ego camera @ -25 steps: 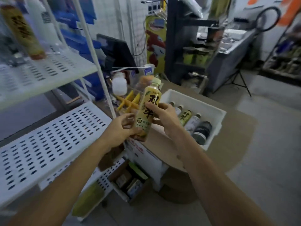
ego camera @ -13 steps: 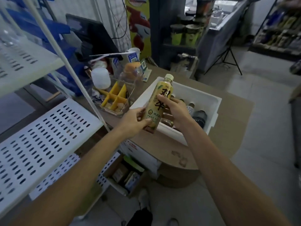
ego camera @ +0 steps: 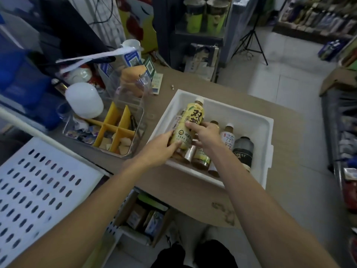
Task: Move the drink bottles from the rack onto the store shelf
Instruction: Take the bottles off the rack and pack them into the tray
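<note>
Near left, one white perforated shelf [ego camera: 38,190] lies bare of bottles, with the edge of a second board showing below it. Half a second ago the yellow bottle [ego camera: 195,113] was held above the near left rim of the white bin [ego camera: 241,113]; a second ago it was higher and further left, toward the shelf. Now it has dropped inside the bin's outline, its base down among the bottles lying there. So it has moved away from the shelf, and I judge the transfer of this one is not done. The left hand [ego camera: 160,149] grasps its lower half, thumb across the label. The right hand [ego camera: 207,135] lays a forefinger on the label; I cannot tell whether it grips anything. Count: two hands, one held bottle and one bin. At least five more bottles lie in it, among them a white-labelled bottle [ego camera: 229,137] and a dark bottle [ego camera: 243,151]; the hands hide any others.
</note>
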Tool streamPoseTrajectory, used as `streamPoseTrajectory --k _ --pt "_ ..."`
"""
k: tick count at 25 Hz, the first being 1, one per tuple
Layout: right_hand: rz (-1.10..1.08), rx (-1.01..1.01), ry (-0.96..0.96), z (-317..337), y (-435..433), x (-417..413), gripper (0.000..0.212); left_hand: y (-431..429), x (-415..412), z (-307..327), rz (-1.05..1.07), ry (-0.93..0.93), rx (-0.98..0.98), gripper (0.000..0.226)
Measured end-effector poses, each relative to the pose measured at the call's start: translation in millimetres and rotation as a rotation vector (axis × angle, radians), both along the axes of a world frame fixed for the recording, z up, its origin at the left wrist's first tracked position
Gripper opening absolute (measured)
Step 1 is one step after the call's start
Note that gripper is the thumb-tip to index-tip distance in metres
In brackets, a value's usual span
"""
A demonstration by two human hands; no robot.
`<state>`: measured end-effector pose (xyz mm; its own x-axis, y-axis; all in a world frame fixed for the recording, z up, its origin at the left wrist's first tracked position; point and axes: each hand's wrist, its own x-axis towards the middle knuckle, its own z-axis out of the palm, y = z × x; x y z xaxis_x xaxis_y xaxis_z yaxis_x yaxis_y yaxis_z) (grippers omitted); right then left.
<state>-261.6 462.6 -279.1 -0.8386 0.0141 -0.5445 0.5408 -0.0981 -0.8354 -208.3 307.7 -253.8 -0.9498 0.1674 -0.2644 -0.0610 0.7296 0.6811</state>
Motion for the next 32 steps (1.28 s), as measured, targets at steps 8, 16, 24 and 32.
streamPoseTrajectory --k 8,16,24,32 --pt "0.051 0.359 -0.054 -35.9 -28.4 -55.3 0.055 -24.8 -38.3 -26.6 -0.245 0.011 -0.241 0.065" --pt "0.113 0.664 -0.025 -36.8 -20.5 -53.0 0.039 -23.6 -52.2 -21.7 -0.292 0.023 -0.231 0.055" --pt "0.145 0.522 -0.046 -34.6 -16.7 -39.8 0.032 -21.3 -36.1 -23.3 -0.255 0.073 -0.212 0.055" --pt "0.151 0.366 0.018 -25.0 -7.3 -9.7 0.017 -20.7 -30.0 -29.0 -0.257 0.072 -0.266 0.052"
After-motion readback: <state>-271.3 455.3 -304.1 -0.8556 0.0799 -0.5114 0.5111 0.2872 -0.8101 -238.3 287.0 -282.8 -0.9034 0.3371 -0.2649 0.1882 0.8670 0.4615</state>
